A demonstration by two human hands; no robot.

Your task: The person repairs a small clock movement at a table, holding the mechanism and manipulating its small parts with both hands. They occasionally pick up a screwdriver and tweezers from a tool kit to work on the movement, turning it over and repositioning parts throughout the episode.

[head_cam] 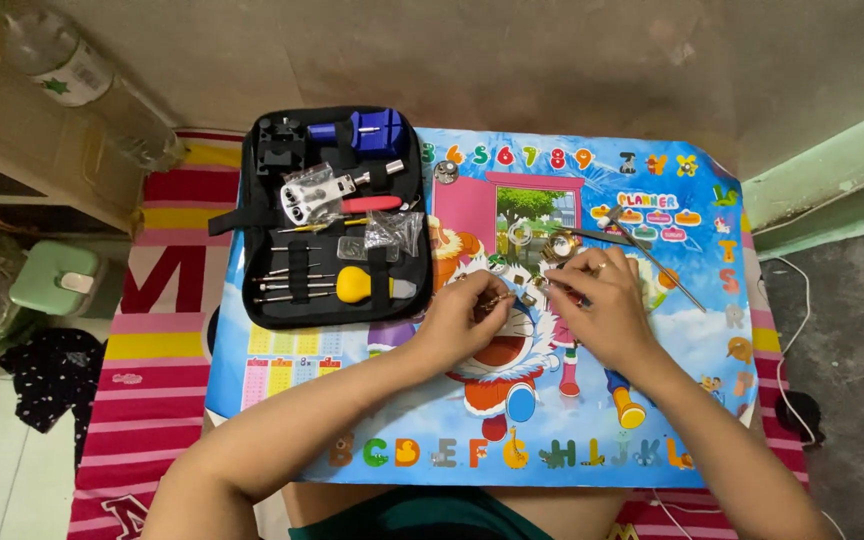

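1. My left hand [467,318] sits at the centre of the frame, its grip pinched on a thin metal tool [495,299] whose tip points right toward the small parts.
2. My right hand [600,300] is just right of centre, fingers pressed together on a small watch piece [542,285]. It is too small and too hidden for me to say exactly which part it is.
3. Both hands rest low on the blue cartoon mat [692,400] that covers the counter. I judge that bracing my wrists there is what steadies the tool tip.
4. Loose pieces lie just above my hands: a round watch case [560,243] and a pale ring [519,235]. A silver disc [446,171] sits further up, near the mat's top edge.
5. Long tweezers [657,262] lie slanted at the right, just beyond my right hand. I should keep my wrist off them.
6. The open black tool kit [332,215] fills the upper left, with a yellow-handled tool [364,285], small screwdrivers [287,282] and a blue block [372,130]. It is near my left hand.
7. To do this well, I think I should use light pressure and work over the mat so nothing rolls away.
8. A clear plastic bottle [82,85] lies in the upper left corner, well apart from the work.
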